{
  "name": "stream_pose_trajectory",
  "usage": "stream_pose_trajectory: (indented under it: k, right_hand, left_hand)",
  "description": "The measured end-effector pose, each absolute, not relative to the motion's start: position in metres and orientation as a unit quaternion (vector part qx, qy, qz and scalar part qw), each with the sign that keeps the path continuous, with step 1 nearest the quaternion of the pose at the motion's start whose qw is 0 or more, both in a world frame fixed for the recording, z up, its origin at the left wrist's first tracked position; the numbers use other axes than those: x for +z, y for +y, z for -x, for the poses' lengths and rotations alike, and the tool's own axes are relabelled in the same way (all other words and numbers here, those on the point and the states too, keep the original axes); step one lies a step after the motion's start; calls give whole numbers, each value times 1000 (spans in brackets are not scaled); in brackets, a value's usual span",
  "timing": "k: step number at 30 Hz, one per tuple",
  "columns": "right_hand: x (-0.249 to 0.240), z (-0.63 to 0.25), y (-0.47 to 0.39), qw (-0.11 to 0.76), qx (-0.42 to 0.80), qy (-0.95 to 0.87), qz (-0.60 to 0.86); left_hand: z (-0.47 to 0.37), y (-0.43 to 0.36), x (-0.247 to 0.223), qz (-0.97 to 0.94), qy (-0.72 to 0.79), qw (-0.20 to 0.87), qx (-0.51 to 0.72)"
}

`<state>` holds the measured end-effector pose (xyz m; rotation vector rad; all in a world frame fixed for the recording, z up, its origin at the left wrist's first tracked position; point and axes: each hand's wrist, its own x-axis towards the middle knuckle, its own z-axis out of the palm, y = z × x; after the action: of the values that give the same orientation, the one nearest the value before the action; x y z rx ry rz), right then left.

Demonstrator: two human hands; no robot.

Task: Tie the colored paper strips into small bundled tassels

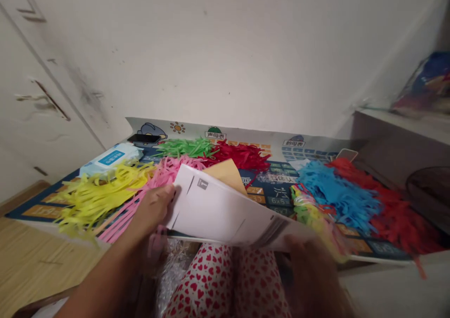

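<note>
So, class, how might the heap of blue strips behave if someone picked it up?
The blue strips would probably feel light and floppy, since they look thin and crinkled. Some might trail or drop, as ends stick out around the heap.

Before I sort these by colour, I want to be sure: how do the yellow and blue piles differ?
The yellow pile lies at the left, the blue pile at the right. The yellow strips look smoother and spread out, with gaps; the blue look crinkled and densely heaped. Both are piles of narrow strips on the printed mat.
</note>
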<state>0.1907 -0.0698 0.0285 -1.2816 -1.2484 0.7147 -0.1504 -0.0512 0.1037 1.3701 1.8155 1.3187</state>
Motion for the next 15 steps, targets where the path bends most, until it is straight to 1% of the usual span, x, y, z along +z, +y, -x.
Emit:
stream_pose_trajectory:
  k: [2,3,6,8,10,12,14,15]
  right_hand:
    - [36,-192,-68,588,246,-568,521]
    - [40,-191,-67,585,214,-614,485]
    - [49,-184,-63,534,67,-785,306]
    - [52,-173,-61,496,-46,-835,231]
    - [53,-161,-62,472,-119,-843,229]
    - [54,-149,-65,439,-149,-852,244]
    - [54,-137,-68,404,-160,-863,256]
    - [54,-131,-70,389,-162,-869,260]
  left_hand:
    - [161,-26,110,-555,665,214,452]
    - [166,-13,112,-570,666,214,431]
    - [179,22,106,-590,677,217,383]
    - [183,33,100,-597,680,206,373]
    - [181,30,97,-599,686,180,371]
    - [169,10,97,-606,688,117,383]
    - [146,-21,100,-647,651,36,394]
    - [131,-37,101,-693,613,57,375]
